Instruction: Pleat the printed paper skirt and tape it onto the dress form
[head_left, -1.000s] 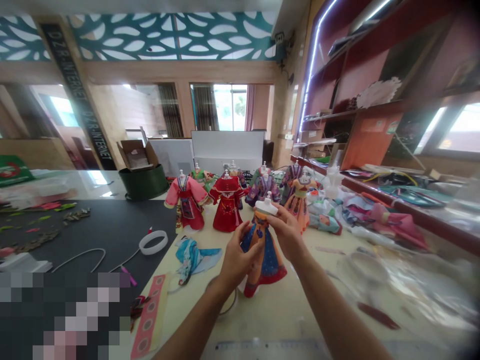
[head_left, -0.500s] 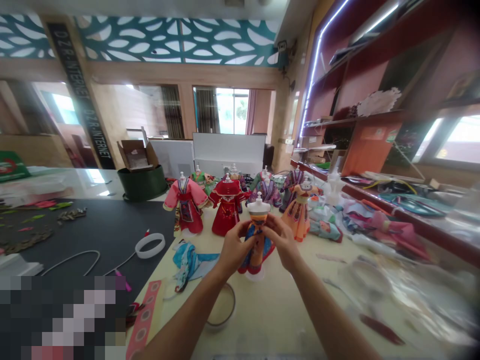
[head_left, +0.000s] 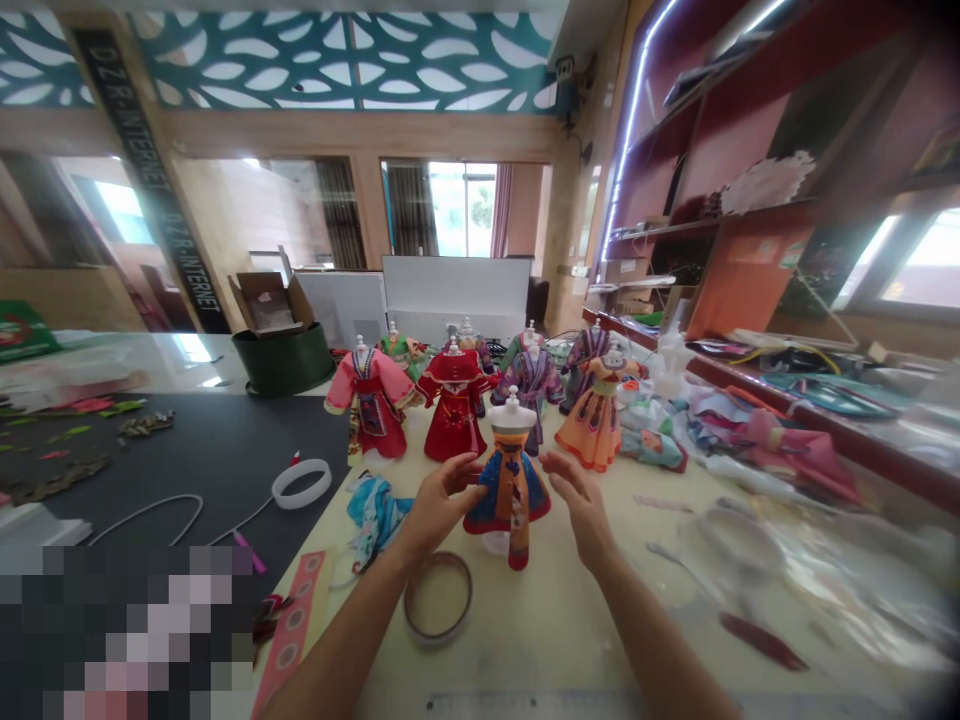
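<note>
A small white mannequin stands upright on the table in front of me. It wears a miniature dress with an orange bodice, a blue skirt with a red hem, and a long orange patterned strip down the front. My left hand is at the skirt's left side, fingers apart; its thumb tip is close to the fabric, and I cannot tell if it touches. On the other side my right hand is open, fingers bent, just apart from the skirt. A bunched blue cloth lies left of my left hand.
Behind stand several dressed mannequins, among them a red dress, a pink robe and an orange dress. A tape roll lies near my left forearm. Fabric pieces and a red-handled tool are at the right.
My hands have come away from the bodice and moved apart to the skirt's sides. The skirt now spreads wide, with the orange strip hanging down its front.
</note>
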